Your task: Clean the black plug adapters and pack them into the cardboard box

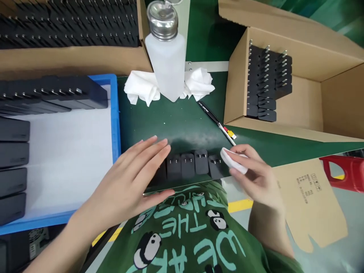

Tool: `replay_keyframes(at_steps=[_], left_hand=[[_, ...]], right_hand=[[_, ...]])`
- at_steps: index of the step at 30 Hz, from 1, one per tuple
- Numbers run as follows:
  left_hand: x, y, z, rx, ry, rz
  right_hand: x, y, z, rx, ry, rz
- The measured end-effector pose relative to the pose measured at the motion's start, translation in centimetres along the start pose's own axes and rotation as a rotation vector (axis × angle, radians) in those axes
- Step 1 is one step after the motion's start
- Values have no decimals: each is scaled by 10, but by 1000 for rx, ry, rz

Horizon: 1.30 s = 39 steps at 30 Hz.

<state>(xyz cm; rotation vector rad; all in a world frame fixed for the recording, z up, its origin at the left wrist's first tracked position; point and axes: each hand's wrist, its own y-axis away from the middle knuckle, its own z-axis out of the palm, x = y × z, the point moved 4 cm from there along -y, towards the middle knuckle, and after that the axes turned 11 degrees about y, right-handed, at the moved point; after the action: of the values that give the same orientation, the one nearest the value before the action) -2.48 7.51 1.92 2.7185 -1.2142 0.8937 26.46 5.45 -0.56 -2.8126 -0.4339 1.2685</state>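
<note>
Several black power adapters [187, 166] with metal prongs up stand in a row along the near edge of the green table. Over the row's left end is my left hand [139, 174], fingers stretched out and thumb apart, hiding part of the adapters there; I cannot see whether it touches them. At the right end, my right hand [251, 172] pinches a folded white wipe [233, 160] between thumb and fingers. The wipe is close beside the rightmost adapter [216, 167]. A black-and-silver pen-like tool [212, 114] lies beyond, near a yellow-and-red USB plug [231, 133].
A blue-rimmed tray [115, 121] with more adapters stands at left, below a full cardboard box [71, 60]. A white pump bottle [167, 60] stands between crumpled wipes [199, 83]. An open carton [308, 102] at right holds stacked adapters. Below lie a cardboard flap [309, 212] and red object [348, 178].
</note>
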Motion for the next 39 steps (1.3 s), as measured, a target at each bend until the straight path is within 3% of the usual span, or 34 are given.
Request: replay_keyframes(at_steps=[4, 8, 11, 16, 21, 24, 27, 32, 34, 36, 39], left_hand=[[-1, -26, 18, -150, 47, 0], [3, -52, 40, -252, 99, 16], [4, -57, 44, -253, 101, 10], [3, -34, 20, -207, 14, -73], [-15, 14, -1, -123, 21, -271], [-26, 29, 7, -75, 162, -318], [-29, 28, 22, -85, 289, -289], [-29, 21, 29, -69, 346, -267], [-30, 22, 28, -57, 351, -254], [-31, 24, 28, -58, 343, -254], [-31, 24, 27, -72, 278, -246]], right_hand=[[10, 8, 17, -99, 65, -101], [14, 6, 24, -23, 131, -123], [10, 7, 24, 24, 134, -132], [-9, 26, 9, 213, 245, -63], [-32, 33, 21, 133, 482, -97], [-40, 29, 35, 91, 641, -124], [-52, 23, 51, 75, 773, -194], [-80, 10, 76, 20, 668, -350], [-86, 7, 77, -53, 478, -397], [-83, 7, 70, -91, 350, -353], [-71, 8, 55, -25, 469, -205]])
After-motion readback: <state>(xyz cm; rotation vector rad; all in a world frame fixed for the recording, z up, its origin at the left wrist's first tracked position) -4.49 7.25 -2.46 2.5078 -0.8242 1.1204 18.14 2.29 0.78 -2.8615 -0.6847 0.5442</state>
